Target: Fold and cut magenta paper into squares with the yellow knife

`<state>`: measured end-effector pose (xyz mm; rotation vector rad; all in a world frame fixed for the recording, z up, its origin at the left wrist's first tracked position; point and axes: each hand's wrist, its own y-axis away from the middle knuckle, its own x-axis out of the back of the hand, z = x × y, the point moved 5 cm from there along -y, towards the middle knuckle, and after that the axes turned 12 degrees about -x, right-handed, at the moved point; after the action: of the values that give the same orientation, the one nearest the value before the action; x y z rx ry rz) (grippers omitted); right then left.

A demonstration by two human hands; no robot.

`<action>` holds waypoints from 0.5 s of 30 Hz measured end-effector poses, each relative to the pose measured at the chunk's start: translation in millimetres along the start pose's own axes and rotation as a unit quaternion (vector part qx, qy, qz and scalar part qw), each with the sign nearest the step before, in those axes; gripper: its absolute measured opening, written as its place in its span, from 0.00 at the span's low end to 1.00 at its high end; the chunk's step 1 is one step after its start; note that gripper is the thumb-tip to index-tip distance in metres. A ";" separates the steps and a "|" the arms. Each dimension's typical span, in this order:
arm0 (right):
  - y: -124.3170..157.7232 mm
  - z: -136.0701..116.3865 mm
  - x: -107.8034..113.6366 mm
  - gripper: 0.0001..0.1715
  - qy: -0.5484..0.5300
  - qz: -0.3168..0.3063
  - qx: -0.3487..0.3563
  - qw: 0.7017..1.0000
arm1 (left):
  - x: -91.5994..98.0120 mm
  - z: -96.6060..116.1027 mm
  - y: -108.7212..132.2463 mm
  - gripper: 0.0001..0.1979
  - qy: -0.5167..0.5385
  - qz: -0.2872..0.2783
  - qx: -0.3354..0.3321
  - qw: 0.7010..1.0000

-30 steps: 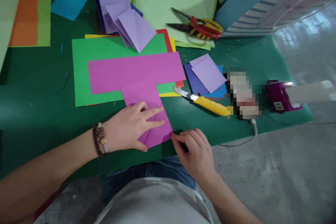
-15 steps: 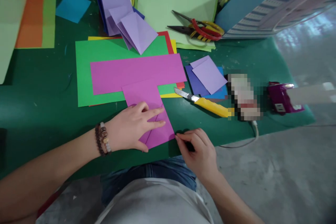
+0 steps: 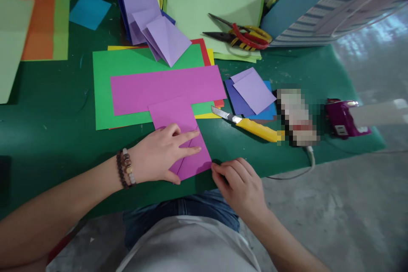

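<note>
A magenta sheet of paper point(image 3: 199, 159) with a diagonal crease or flap edge lies near the table's front edge. My left hand point(image 3: 159, 153) presses flat on it, fingers spread, holding nothing. At the sheet's lower right corner, my right hand point(image 3: 240, 182) is closed, thumb and forefinger pinching the corner. Beyond it, a magenta paper strip point(image 3: 168, 89) lies across a green sheet point(image 3: 103, 93), with red and yellow sheets showing underneath. A yellow utility knife point(image 3: 255, 128) rests to the right, blade out.
Folded purple papers point(image 3: 168, 40) stand behind the green sheet. Scissors point(image 3: 248, 36) lie on pale green paper point(image 3: 191, 4). Right of the strip are small purple papers point(image 3: 255, 91), a blurred phone-like object point(image 3: 296, 114) with a cable, and a purple packet point(image 3: 339, 119). A box point(image 3: 306, 8) stands back right.
The right hand's pinching fingertips have drawn slightly closer together at the paper's corner. My left hand and the sheet look unmoved; the view has shifted slightly.
</note>
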<state>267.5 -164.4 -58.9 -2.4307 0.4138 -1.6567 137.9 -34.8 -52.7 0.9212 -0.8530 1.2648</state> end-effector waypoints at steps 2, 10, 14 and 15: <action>-0.5 3.3 0.7 0.09 0.001 -0.002 0.007 1.000 | 0.3 -0.1 0.1 0.41 -0.001 0.001 0.001 1.000; -1.5 12.3 4.6 0.09 -0.021 0.020 -0.022 0.999 | 0.4 0.6 0.9 0.42 -0.004 0.007 -0.005 1.000; 0.4 2.6 -1.5 0.08 -0.039 -0.006 -0.016 0.999 | -0.2 0.2 0.9 0.41 -0.005 0.009 -0.005 1.000; 0.6 0.4 -2.4 0.09 -0.044 -0.010 -0.014 0.999 | -0.3 0.2 0.8 0.41 -0.006 0.008 -0.006 1.000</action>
<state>266.9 -164.2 -61.4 -2.5255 0.4032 -1.5543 137.0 -35.0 -52.9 0.9162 -0.8781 1.2679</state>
